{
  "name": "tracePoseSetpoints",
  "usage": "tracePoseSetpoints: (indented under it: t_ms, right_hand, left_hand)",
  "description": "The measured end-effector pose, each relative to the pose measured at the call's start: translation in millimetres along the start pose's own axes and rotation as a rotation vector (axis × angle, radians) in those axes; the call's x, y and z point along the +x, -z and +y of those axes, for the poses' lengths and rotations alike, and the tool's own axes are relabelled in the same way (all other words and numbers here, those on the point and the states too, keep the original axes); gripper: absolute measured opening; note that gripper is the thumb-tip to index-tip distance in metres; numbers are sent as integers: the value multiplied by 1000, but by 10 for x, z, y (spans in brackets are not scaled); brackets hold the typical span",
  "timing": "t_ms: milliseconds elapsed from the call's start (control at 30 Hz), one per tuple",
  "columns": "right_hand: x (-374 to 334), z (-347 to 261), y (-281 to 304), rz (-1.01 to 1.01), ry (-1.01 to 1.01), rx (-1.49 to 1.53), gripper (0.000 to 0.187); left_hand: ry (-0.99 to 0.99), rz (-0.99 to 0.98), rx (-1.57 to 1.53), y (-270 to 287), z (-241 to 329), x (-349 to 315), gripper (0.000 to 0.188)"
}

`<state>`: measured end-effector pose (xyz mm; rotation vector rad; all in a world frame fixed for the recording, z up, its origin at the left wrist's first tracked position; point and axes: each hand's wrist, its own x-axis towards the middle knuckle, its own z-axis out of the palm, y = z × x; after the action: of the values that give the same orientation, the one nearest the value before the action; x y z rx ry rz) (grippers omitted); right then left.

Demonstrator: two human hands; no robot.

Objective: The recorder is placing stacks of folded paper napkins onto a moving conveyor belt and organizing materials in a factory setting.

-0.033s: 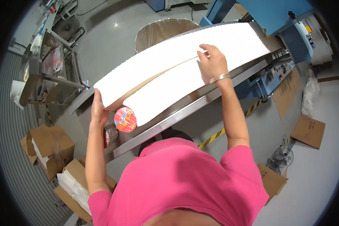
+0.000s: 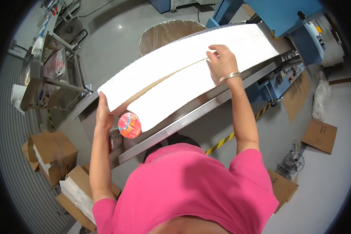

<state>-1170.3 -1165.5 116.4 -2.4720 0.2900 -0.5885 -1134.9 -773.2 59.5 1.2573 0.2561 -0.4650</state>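
Observation:
Two long rows of thin white sheets standing on edge, a far row (image 2: 156, 70) and a near row (image 2: 175, 93), lie side by side on a metal trough table (image 2: 191, 119). A narrow tan gap runs between them. My left hand (image 2: 102, 113) lies against the left end of the far row, thumb up, its other fingers partly hidden. My right hand (image 2: 223, 62) rests at the gap's upper end, its fingers bent and apart over the white sheets. A round red patterned disc (image 2: 129, 125) sits at the near row's left end, next to my left hand.
A clear-wrapped round thing (image 2: 115, 140) sits below my left wrist. Beyond the table stands a lined bin (image 2: 167, 35). A blue machine (image 2: 284, 15) joins the right end. Open cartons (image 2: 52, 152) are at the left, a metal rack (image 2: 62, 80) at the far left.
My right hand has shifted slightly to the right along the gap. My left hand stays at the end of the far row.

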Motion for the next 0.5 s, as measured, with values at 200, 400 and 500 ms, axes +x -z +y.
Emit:
tracePoseSetpoints:
  t_ms: [200,400,500]
  right_hand:
    - [636,658,-8,24,-178,-149,26]
    - [875,743,-15,-73,-310,-182,23]
    - [886,774,8,-85,-276,-209,21]
  left_hand:
    - [19,61,91,-106,-96,66,61]
    - [-5,56,-5,-112,44,-98,60]
    - [31,47,86,-65,-5,-35,59]
